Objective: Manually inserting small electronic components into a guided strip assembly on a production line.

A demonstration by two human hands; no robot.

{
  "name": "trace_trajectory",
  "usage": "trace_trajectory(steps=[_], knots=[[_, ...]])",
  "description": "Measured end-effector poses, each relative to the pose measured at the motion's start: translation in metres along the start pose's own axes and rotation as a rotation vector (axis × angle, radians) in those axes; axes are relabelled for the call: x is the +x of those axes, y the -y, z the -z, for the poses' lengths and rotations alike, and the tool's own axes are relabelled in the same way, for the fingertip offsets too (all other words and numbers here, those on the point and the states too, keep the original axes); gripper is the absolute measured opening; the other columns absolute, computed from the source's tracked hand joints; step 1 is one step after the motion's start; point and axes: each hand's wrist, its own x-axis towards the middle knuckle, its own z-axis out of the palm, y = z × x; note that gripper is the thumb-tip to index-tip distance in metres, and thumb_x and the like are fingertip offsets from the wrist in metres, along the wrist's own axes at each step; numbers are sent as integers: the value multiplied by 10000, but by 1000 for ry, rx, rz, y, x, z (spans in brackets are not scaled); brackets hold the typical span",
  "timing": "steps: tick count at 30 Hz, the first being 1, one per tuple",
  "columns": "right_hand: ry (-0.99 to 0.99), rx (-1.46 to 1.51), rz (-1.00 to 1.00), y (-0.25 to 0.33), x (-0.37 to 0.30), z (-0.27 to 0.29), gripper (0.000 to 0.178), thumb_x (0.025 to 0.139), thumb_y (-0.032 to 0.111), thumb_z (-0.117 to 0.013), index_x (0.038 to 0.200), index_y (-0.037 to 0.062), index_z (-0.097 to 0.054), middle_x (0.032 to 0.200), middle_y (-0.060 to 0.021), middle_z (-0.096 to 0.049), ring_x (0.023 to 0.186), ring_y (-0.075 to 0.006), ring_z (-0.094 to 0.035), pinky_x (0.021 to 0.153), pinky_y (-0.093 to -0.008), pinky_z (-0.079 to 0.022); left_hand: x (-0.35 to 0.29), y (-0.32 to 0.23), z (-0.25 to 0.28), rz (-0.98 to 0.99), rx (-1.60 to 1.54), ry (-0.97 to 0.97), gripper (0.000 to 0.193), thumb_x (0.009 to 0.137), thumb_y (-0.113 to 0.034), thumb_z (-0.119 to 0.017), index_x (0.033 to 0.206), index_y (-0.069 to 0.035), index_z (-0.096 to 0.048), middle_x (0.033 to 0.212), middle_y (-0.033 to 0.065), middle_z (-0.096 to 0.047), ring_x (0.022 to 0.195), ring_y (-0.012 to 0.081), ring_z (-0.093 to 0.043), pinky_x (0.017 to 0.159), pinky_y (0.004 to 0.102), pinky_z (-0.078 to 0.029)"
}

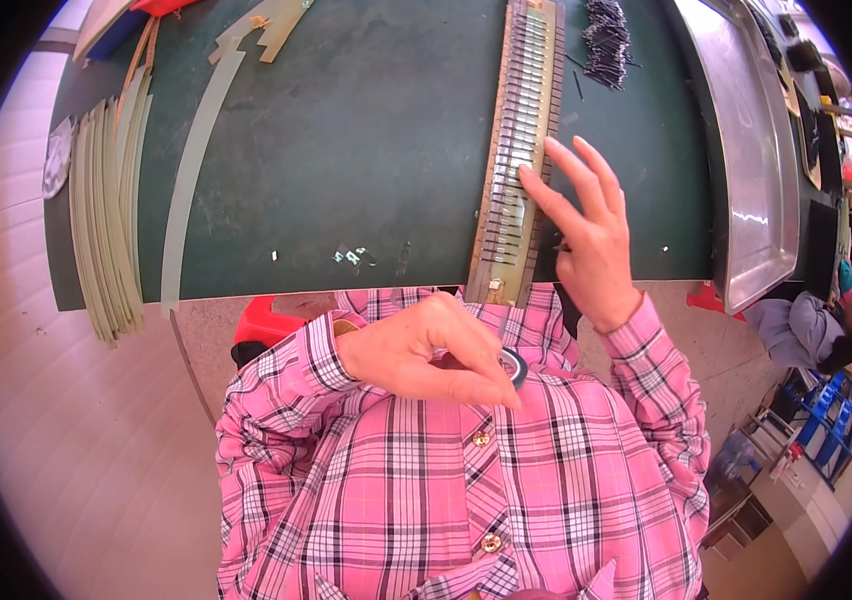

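Note:
My left hand [433, 350] is closed around a small roll of tape [516, 368] in front of my chest, past the near edge of the table. From the roll a narrow strip seems to run up to the near end of a long slotted fixture [483, 268]. A row of thin dark pins with pale middles [517, 125] lies crosswise along this fixture. Over its right side my right hand [591, 215] has its fingers spread, the index fingertip and thumb touching or just above the row. Nothing shows between those fingers.
A pile of loose dark pins [606, 45] lies at the far right, left of a metal tray [761, 180]. Pale green strips [106, 220] are bundled on the left, with one separate strip [194, 180] beside them. Small scraps [353, 256] dot the near table. A person [811, 325] sits beyond the right edge.

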Motion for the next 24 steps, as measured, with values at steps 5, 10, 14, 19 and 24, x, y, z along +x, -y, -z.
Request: trace_trajectory(steps=[5, 10, 14, 19, 24], knots=[[8, 331, -148, -16, 14, 16, 499, 783, -30, -581, 1266, 85, -533, 1149, -97, -586, 967, -257, -576, 808, -333, -469, -1, 6, 3, -3, -55, -45, 246, 877, -194, -624, 992, 3, -715, 623, 72, -565, 531, 124, -481, 482, 289, -330], [-32, 377, -209, -29, 31, -8, 630, 848, 159, -683, 1392, 76, -375, 700, -15, -458, 579, -112, -414, 546, -256, -396, -6, 7, 17, 34, -115, -16, 224, 893, -173, -597, 985, -8, -716, 657, 63, -587, 557, 105, -464, 508, 278, -335], [112, 389, -261, -23, 41, -13, 809, 772, 252, -762, 1421, 91, -307, 688, -16, -431, 596, -127, -432, 560, -271, -402, -11, 7, 22, 30, -141, -30, 245, 885, -183, -602, 991, 7, -713, 593, 49, -525, 530, 108, -424, 488, 287, -300], [110, 358, -228, -21, 43, -20, 829, 760, 266, -770, 1423, 87, -304, 681, -21, -423, 593, -134, -430, 564, -275, -405, -12, 9, 26, 64, -130, -8, 211, 892, -164, -597, 973, -13, -720, 625, 56, -570, 562, 101, -453, 514, 280, -332], [80, 317, -85, -29, 46, -22, 846, 762, 258, -766, 1435, 89, -282, 677, -25, -416, 589, -138, -423, 561, -272, -399, -10, 14, 27, 44, -120, -17, 212, 892, -156, -590, 972, -8, -719, 613, 55, -559, 551, 101, -435, 506, 286, -319]])
